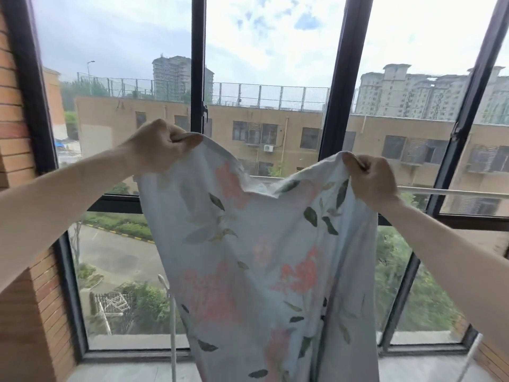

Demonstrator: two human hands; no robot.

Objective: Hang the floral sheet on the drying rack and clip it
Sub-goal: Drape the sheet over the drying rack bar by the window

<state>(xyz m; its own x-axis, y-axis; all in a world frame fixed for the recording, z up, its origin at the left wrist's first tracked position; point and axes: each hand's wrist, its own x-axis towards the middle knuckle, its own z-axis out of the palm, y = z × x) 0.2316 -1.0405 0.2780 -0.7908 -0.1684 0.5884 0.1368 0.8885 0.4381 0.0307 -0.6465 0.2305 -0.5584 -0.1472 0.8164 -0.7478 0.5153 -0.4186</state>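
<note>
Head view: left hand [157, 146] at ten o'clock and right hand [371, 179] at three each pinch, grip curled tight, the floral sheet's [261, 257] top edge before the rack bar [440, 192]

Floral sheet [259, 260]: pale blue-white ground, coral-pink blooms, dark green leaves. Window frames [197, 64] black; side wall [16, 312] orange-brown brick. Rack bar [440, 191] white; building opposite [275, 128] tan.

A black-framed window [198, 64] filled the frame. Through it stood a tan low building [289, 128] at centre, grey towers [413, 89] at upper right, and a wooden-slat wall [16, 312] at lower left.
</note>
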